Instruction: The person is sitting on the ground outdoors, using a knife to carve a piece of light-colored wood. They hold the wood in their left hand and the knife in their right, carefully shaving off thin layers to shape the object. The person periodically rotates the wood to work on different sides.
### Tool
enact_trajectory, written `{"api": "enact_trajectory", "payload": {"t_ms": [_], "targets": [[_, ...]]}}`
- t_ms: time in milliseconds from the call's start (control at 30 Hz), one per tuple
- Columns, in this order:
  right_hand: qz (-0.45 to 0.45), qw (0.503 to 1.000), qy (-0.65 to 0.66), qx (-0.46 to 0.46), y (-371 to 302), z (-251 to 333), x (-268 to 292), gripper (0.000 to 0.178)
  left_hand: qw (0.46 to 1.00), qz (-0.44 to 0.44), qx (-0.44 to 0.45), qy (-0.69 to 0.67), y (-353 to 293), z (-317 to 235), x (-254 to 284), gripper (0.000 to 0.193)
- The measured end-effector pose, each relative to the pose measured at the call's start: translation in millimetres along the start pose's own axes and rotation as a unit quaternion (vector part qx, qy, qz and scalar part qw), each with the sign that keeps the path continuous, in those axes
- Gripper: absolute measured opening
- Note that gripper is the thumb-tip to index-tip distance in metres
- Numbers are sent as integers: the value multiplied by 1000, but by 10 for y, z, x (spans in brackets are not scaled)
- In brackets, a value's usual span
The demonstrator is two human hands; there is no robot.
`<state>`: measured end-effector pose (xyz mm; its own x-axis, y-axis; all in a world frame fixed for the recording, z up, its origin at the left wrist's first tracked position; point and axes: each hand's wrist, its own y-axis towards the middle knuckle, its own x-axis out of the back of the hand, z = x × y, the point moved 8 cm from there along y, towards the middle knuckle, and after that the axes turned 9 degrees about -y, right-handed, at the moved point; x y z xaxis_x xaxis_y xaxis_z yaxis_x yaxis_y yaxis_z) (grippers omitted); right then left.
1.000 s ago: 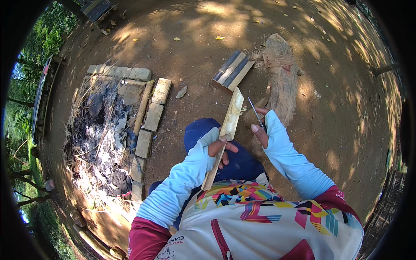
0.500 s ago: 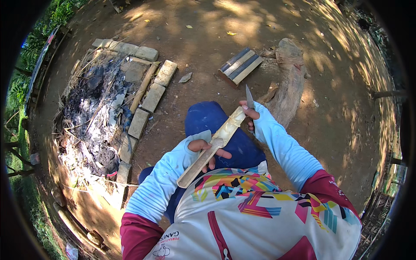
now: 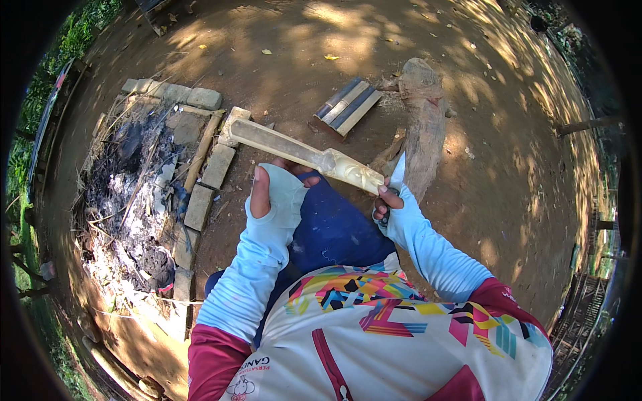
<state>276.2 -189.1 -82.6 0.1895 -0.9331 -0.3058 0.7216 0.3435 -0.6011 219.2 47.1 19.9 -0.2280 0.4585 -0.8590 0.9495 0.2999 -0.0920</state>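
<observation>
A pale half-round bamboo piece (image 3: 284,146) lies slantwise above my lap, carved with a knob and a leafy-looking shape near its right end. My right hand (image 3: 389,202) pinches that end with the thumb and also grips a knife (image 3: 398,172), its blade pointing up and away. Below the bamboo's middle is my left hand (image 3: 279,192), its thumb raised apart and its palm covered by the light-blue sleeve. The left fingers are partly hidden behind the sleeve and the bamboo; whether they touch the bamboo is unclear.
At left a fire pit of ash and charred bits (image 3: 134,200) is edged with pale blocks (image 3: 198,207). Ahead, a small slatted block of dark and light strips (image 3: 348,107) sits on the dirt beside a curved log (image 3: 422,127).
The bamboo piece has swung so its left end points away from me instead of toward my body. My left hand has let go its wrapped hold and spread its thumb.
</observation>
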Motion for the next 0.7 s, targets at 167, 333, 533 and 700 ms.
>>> {"api": "enact_trajectory", "payload": {"t_ms": [167, 333, 533, 700], "targets": [[-49, 988, -119, 91, -60, 148, 175, 28, 991, -124, -38, -21, 620, 181, -379, 67], [-134, 933, -290, 164, -385, 646, 556, 33, 991, 69, 14, 115, 1328, 543, -1087, 68], [-173, 811, -500, 250, -737, 1378, 701, 17, 952, 213, 54, 212, 1728, 1167, -1915, 80], [-226, 679, -650, 255, -775, 1811, 661, 16, 921, 294, 82, 242, 1926, 1714, -2337, 90]]}}
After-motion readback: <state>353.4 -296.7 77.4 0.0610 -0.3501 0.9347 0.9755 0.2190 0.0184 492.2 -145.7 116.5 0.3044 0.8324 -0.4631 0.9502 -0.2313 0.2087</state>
